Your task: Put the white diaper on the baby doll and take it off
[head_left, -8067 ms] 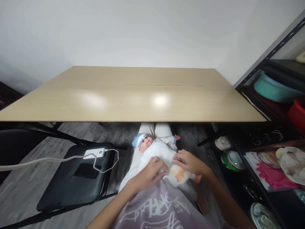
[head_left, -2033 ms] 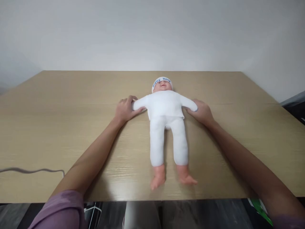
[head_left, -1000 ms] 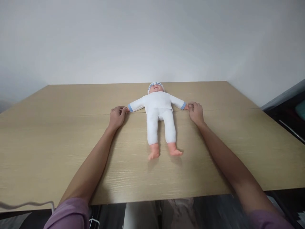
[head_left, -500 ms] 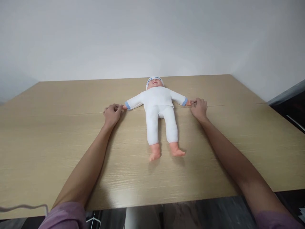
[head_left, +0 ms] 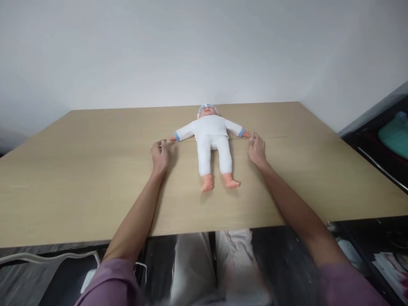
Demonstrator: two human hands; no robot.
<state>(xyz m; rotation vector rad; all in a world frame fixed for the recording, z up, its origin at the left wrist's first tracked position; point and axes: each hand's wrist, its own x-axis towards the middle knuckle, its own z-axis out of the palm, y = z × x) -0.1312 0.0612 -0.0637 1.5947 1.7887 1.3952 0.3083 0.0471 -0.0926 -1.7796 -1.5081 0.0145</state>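
A baby doll (head_left: 213,138) in a white suit and a white cap lies on its back on the wooden table (head_left: 95,178), arms spread, bare feet toward me. My left hand (head_left: 160,154) rests on the table just short of the doll's left-side hand, fingers loosely curled and holding nothing. My right hand (head_left: 256,149) lies beside the doll's other hand, fingers loose and apart, nothing in it. Neither hand grips the doll.
A white wall stands behind the table. At the right a dark shelf (head_left: 376,148) holds a teal tub (head_left: 395,136). A white cable (head_left: 47,257) and a dark chair sit below the table's front edge at the left.
Both hands have let go of the doll's hands and drawn back a little toward me. The doll stays flat on the table. The view has pulled back.
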